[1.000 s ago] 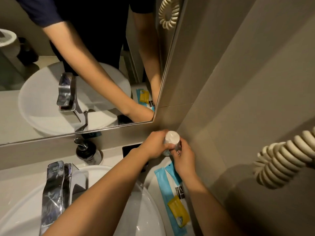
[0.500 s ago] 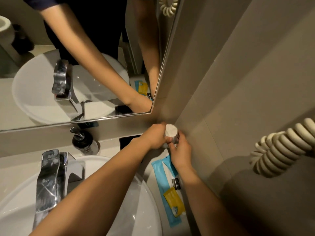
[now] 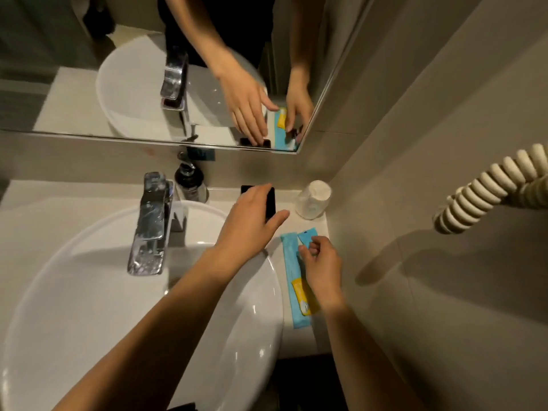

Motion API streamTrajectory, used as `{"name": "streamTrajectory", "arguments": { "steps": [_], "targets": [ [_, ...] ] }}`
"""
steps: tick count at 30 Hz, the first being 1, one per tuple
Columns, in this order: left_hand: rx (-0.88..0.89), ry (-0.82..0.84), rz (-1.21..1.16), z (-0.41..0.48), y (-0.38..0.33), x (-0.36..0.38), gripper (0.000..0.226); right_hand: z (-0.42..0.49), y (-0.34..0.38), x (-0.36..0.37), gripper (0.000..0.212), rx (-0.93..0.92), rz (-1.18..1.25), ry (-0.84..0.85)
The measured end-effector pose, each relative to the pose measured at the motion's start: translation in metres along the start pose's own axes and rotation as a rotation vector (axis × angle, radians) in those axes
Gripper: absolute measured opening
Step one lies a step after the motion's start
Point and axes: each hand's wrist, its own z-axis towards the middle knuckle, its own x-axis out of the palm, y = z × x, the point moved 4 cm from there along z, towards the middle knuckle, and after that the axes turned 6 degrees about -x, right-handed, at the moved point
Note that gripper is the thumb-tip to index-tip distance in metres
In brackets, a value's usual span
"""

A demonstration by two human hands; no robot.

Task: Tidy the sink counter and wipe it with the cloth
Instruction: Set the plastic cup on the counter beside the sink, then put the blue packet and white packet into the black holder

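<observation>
A clear plastic-wrapped cup point(image 3: 313, 199) stands upside down in the counter's back right corner, touched by neither hand. My left hand point(image 3: 252, 221) lies flat with fingers spread over a black flat square object point(image 3: 271, 200) behind the basin; I cannot tell if it grips it. My right hand point(image 3: 321, 262) pinches the top of a small blue packet point(image 3: 307, 234). That packet lies on a long blue packet point(image 3: 289, 262) with a yellow sachet point(image 3: 302, 295), on the narrow counter strip point(image 3: 302, 336). No cloth is in view.
A white round basin point(image 3: 89, 292) fills the left, with a chrome faucet point(image 3: 151, 223) and a dark soap pump bottle point(image 3: 189, 179) behind it. The mirror point(image 3: 89, 84) runs along the back. A coiled cream cord point(image 3: 486, 188) hangs on the right wall.
Both hands let go of the cup, which now stands in the corner. My left hand moved left onto the black object and my right hand came down to the blue packets.
</observation>
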Motion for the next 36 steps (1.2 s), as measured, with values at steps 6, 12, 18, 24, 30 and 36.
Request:
{"name": "streamTrajectory", "arguments": {
  "steps": [6, 12, 18, 24, 30, 36],
  "targets": [
    [-0.209, -0.180, 0.055, -0.044, 0.058, -0.022, 0.056, -0.003, 0.002, 0.016, 0.027, 0.038, -0.176, 0.130],
    [-0.354, -0.119, 0.083, -0.049, 0.095, -0.007, 0.075, 0.002, 0.008, 0.028, 0.026, 0.060, -0.348, 0.226],
    [-0.397, -0.124, 0.160, -0.045, 0.099, 0.012, 0.086, 0.006, 0.001, 0.036, 0.024, 0.098, -0.306, 0.244],
    [-0.390, -0.124, 0.279, -0.046, 0.104, 0.022, 0.078, 0.003, 0.006, 0.021, 0.022, 0.071, -0.111, 0.202],
    [-0.392, -0.146, 0.319, -0.045, 0.106, 0.026, 0.077, -0.012, 0.036, -0.016, 0.019, -0.018, 0.161, 0.098],
    [-0.383, -0.157, 0.360, -0.045, 0.106, 0.027, 0.077, -0.009, 0.102, -0.047, 0.020, -0.222, 0.324, -0.020]
  ]
}}
